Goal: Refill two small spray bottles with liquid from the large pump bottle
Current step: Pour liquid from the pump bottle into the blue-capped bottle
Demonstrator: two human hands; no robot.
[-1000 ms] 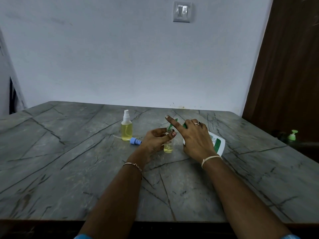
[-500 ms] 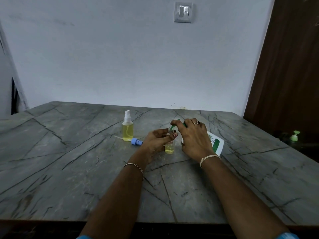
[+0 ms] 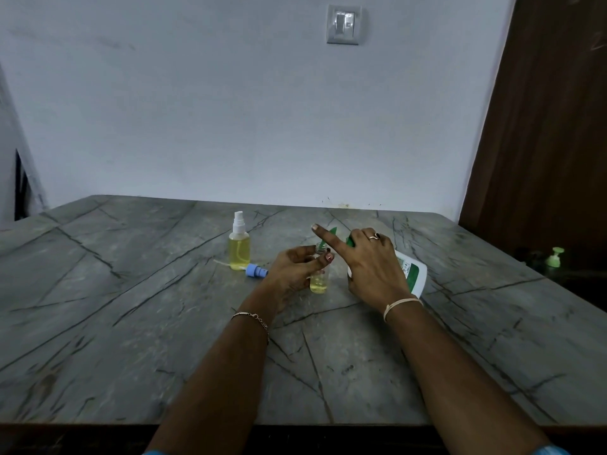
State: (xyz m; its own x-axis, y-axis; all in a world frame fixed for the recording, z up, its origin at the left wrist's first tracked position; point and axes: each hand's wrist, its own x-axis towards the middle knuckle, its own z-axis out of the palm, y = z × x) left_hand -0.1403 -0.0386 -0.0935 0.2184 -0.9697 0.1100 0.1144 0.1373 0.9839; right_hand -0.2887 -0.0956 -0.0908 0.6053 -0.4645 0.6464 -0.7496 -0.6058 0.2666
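Head view, items as I log them:

1. Counter [image 3: 131,323]: grey stone with dark veins, set against a pale wall. It carries every task item.
2. Open spray bottle [image 3: 318,282]: small and clear, upright at mid-counter, with no cap and a shallow layer of yellow liquid in its base.
3. Left hand [image 3: 294,270]: thumb and fingers curled round the open spray bottle, gripping it near the neck.
4. Large pump bottle [image 3: 414,272]: white with a green label, tilted leftward just beside the open spray bottle. Its green spout [image 3: 332,232] sits over that bottle's mouth.
5. Right hand [image 3: 374,267]: its fingers are curled over the large pump bottle's neck, with the forefinger held out straight above the spout. I cannot see the thumb.
6. Second spray bottle [image 3: 239,249]: upright to the left, fitted with a white sprayer and almost full of yellow liquid.
7. Blue spray cap [image 3: 256,270]: lying on its side between the two small bottles.
8. Wall switch [image 3: 343,24]: high on the wall.
9. Brown door [image 3: 542,126]: on the right, with a small green pump dispenser [image 3: 555,257] low beside it.
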